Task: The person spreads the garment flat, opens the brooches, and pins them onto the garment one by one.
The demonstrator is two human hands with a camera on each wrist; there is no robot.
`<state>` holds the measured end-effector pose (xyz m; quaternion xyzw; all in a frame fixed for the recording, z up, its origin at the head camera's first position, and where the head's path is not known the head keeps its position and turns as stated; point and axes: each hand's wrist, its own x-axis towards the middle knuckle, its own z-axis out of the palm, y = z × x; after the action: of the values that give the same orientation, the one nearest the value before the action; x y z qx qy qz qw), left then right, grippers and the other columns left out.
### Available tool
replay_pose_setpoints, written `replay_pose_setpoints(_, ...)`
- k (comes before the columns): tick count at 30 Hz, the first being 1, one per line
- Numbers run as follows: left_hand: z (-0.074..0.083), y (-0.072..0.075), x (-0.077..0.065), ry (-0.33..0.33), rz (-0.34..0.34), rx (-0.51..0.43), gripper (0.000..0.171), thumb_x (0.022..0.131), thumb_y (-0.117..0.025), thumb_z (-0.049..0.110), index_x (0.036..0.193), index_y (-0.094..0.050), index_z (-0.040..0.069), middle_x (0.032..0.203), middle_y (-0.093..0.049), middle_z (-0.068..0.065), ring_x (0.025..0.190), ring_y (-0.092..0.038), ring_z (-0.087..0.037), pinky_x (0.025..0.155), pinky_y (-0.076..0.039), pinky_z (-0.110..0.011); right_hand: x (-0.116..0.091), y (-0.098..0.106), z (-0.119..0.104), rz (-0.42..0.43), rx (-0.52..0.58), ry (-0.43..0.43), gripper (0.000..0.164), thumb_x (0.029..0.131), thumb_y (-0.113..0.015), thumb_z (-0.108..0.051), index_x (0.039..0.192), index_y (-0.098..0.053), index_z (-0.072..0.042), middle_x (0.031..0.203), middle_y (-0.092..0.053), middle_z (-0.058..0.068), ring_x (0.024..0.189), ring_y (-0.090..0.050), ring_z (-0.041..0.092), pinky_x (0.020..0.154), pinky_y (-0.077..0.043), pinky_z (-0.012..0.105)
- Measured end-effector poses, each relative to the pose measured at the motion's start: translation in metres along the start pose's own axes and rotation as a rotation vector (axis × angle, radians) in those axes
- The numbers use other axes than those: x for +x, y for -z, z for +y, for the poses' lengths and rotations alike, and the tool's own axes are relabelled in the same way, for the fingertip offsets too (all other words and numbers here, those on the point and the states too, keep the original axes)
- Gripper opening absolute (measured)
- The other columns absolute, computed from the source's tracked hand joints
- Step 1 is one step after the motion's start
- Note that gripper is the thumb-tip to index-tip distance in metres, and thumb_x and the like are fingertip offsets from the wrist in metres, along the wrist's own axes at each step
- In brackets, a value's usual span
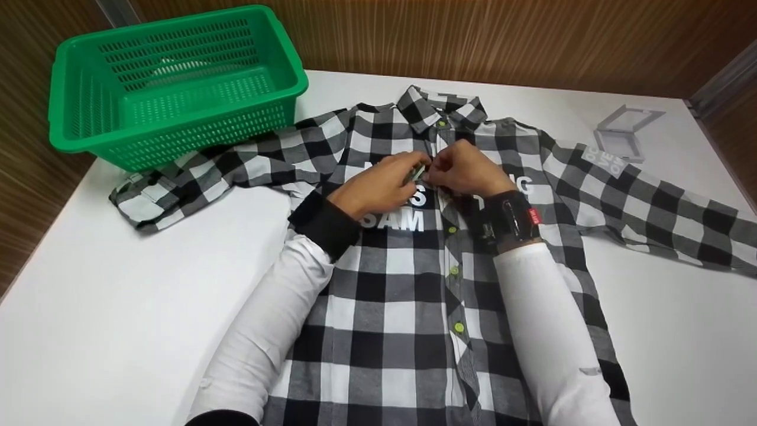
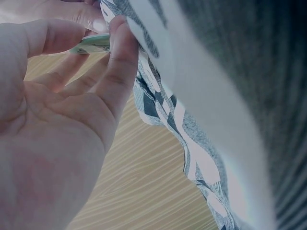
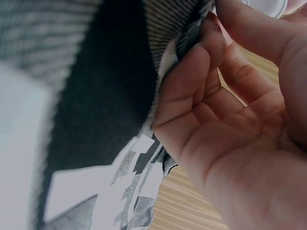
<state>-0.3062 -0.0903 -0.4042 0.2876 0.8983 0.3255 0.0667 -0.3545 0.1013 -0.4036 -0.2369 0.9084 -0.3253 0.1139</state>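
A black, white and grey checked shirt lies face up on the white table, sleeves spread, with small green buttons down its placket. My left hand and right hand meet at the chest, just under the collar. The left hand pinches a pale green button between thumb and fingers beside the shirt edge. The right hand pinches the shirt's placket edge with thumb and fingers.
A green slotted plastic basket stands at the table's back left, touching the shirt's sleeve. A small clear frame-like object lies at the back right. Wooden walls close in behind and at both sides.
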Motion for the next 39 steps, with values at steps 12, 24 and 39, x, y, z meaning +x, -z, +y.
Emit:
replay_pose_setpoints(12, 0.0013, 0.0011, -0.0009, 0.004, 0.01, 0.05, 0.047, 0.093, -0.045, 0.002, 0.14, -0.046, 0.003, 0.141, -0.054, -0.013, 0.133, -0.05, -0.023, 0.115, -0.039, -0.032, -0.0012, 0.0002, -0.0043, 0.032, -0.088, 0.028, 0.015, 0.082, -0.066, -0.01, 0.069, -0.065, -0.003, 0.057, -0.051, -0.008, 0.051, -0.044, 0.006, 0.05, -0.036, 0.018)
replay_pose_setpoints(24, 0.0015, 0.0005, -0.0001, 0.007, 0.004, 0.049, 0.046, 0.094, -0.046, 0.003, 0.14, -0.046, 0.003, 0.143, -0.053, -0.013, 0.136, -0.048, -0.023, 0.117, -0.036, -0.032, -0.0007, 0.0006, -0.0016, -0.012, -0.039, 0.005, 0.012, 0.086, -0.066, -0.01, 0.079, -0.07, -0.001, 0.06, -0.055, -0.007, 0.05, -0.046, 0.003, 0.049, -0.038, 0.017)
replay_pose_setpoints(39, 0.0, -0.0003, -0.0008, -0.004, 0.003, 0.027, 0.046, 0.094, -0.044, 0.003, 0.139, -0.046, 0.003, 0.138, -0.056, -0.011, 0.13, -0.052, -0.02, 0.113, -0.041, -0.031, -0.0008, 0.0017, 0.0001, -0.022, -0.054, 0.05, 0.014, 0.088, -0.066, -0.01, 0.08, -0.07, 0.001, 0.062, -0.055, -0.004, 0.051, -0.046, 0.003, 0.049, -0.037, 0.017)
